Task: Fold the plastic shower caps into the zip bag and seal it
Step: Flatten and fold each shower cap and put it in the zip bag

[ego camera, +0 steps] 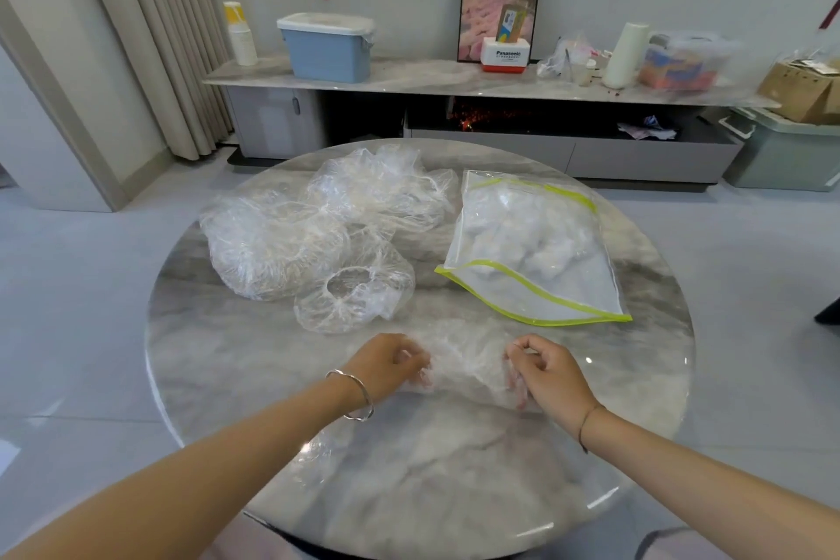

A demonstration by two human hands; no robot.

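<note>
A clear plastic shower cap (pixel 468 361) lies stretched flat near the middle of the round marble table (pixel 227 355). My left hand (pixel 391 364) pinches its left side and my right hand (pixel 545 371) pinches its right side, fingers curled into the film. A pile of loose clear shower caps (pixel 318 223) sits at the back left, with one cap (pixel 352 298) lying opening-up in front of it. The zip bag (pixel 536 246) with the yellow-green zip strip lies at the back right, mouth open toward me, holding several folded caps.
Another scrap of clear film (pixel 318 452) lies under my left forearm. Behind the table runs a low marble cabinet (pixel 409 80) with a blue lidded bin (pixel 327 45), a framed picture (pixel 500 0) and boxes. Grey tiled floor surrounds the table.
</note>
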